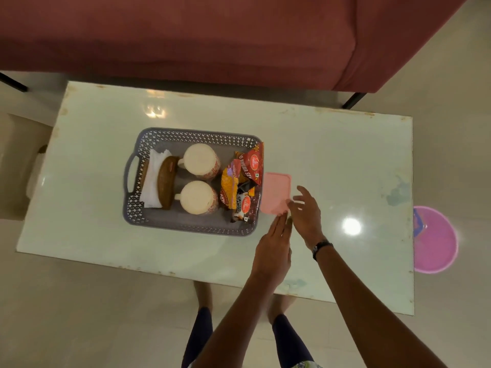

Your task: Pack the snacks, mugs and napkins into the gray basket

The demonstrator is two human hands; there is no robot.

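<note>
The gray basket stands on the white table. Inside it, white napkins in a brown holder lie at the left. Two upside-down white mugs sit in the middle. Red and yellow snack packets lean at its right end. A pink lidded box rests on the table against the basket's right side. My right hand hovers at the box's near right corner, fingers spread. My left hand is flat with fingers together, just in front of the box. Neither hand holds anything.
The white glossy table has chipped edges. A dark red sofa stands behind it. A pink round object lies on the floor past the table's right end. My legs and feet are below the near edge.
</note>
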